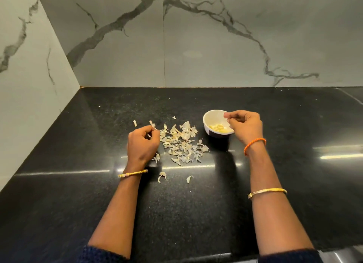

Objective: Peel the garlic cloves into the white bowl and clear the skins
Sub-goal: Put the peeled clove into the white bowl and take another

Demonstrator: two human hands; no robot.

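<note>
Here, one small round white ceramic bowl (211, 118) stood on the polished black speckled stone countertop (275, 174), right of centre, and held a small heap of pale yellow peeled garlic cloves (218, 128); the individual cloves lay too close together to be counted. One loose pile of dry, papery, off-white garlic skins (181, 142) lay on the countertop just left of the bowl, not touching it, and the pieces were too many and too overlapped to count. Two separate curled skin scraps (162, 176) lay nearer the person, apart from the pile, and a few tiny flakes were scattered farther back. Two hands were in view. The left hand (142, 142) was at the left edge of the pile, fingers curled, with thumb and fingertips pinching a thin strip of skin. The right hand (245, 125) was over the right rim of the bowl, fingers curled with thumb and forefinger pressed together; whether anything was held between them could not be told. Three bracelets were counted: one thin gold bangle (133, 173) on the left wrist, one orange braided thread band (254, 144) and one gold bangle (267, 192) on the right forearm. Dark blue knitted sleeve cuffs showed at the lower edge. No writing or labels were legible. Grey-veined white marble-patterned wall panels (196, 46) met at a corner behind the countertop.
</note>
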